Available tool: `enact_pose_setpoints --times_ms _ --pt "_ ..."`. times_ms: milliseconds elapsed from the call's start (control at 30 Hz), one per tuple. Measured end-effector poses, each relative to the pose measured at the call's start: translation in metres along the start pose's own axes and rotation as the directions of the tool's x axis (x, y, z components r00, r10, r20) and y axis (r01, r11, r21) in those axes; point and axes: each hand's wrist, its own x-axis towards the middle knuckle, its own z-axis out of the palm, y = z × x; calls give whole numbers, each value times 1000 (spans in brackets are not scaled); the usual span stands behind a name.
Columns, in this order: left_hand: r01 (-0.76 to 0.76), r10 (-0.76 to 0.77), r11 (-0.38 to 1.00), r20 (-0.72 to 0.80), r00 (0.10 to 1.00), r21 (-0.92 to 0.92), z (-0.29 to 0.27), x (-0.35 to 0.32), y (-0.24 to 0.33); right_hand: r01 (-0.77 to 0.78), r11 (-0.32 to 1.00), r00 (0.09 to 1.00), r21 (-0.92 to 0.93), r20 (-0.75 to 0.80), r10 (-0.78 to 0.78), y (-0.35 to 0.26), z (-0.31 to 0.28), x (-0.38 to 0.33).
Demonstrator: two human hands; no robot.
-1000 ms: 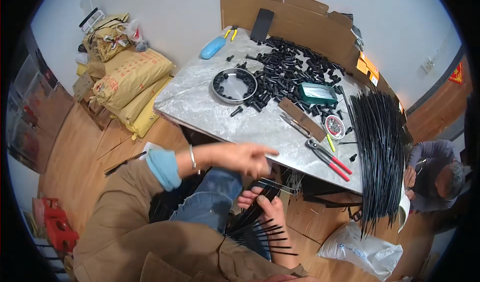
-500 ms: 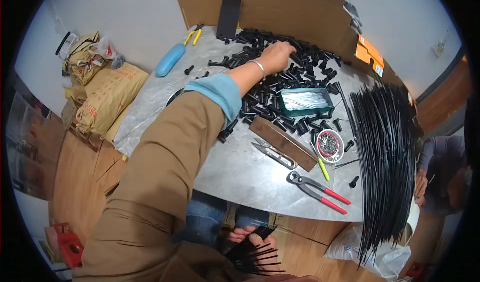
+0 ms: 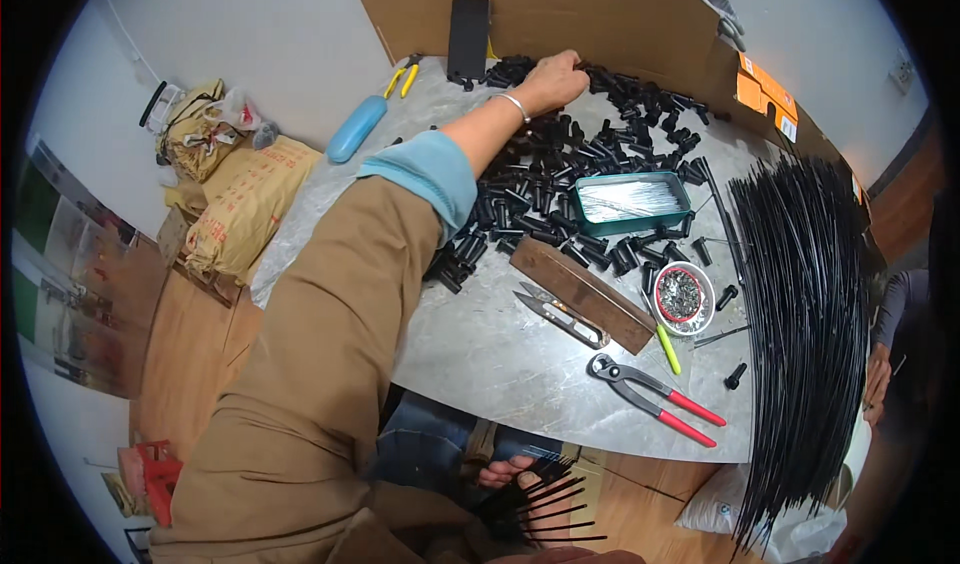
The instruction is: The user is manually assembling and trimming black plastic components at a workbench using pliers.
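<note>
My left arm, in a brown sleeve with a light-blue cuff, stretches across the table to the far part of a heap of black bolt-like pieces (image 3: 530, 199). My left hand (image 3: 555, 82) is closed, its fingers bent down at the heap's far edge; the fingertips and anything in them are hidden. Low in front of me, below the table's near edge, my right hand (image 3: 503, 472) is closed round a bundle of thin black rods (image 3: 545, 472), whose ends fan out to the right.
On the grey table (image 3: 470, 364) lie red-handled pincers (image 3: 655, 401), thread snips (image 3: 562, 319), a brown block (image 3: 580, 294), a green box of pins (image 3: 633, 201) and a small bowl (image 3: 683, 299). Long black rods (image 3: 805, 344) overhang the right edge. Cardboard (image 3: 600, 14) stands behind; another person's hand (image 3: 877, 384) is at right.
My left hand has moved farther away and a little left over the heap. The whole view has shifted slightly. My right hand still holds the rods.
</note>
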Motion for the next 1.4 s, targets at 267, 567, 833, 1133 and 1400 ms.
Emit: enact_pose_setpoints --times_ms 267,567,833,1133,1400 --pt "-131 109 982 159 981 137 47 -20 -7 50 992 999 -114 0 -50 9 4 -14" --pt "-138 145 980 -40 989 144 38 -20 18 -247 963 969 107 8 248 72 -95 19" --pt "-261 260 959 24 965 109 -54 -66 45 89 986 995 -141 62 -81 14 23 -15" --pt "-206 173 958 172 970 198 -32 -81 27 81 982 990 -169 125 -60 16 26 -20" --pt "-222 98 874 290 952 433 13 -74 24 66 989 991 -135 123 -49 5 11 -6"
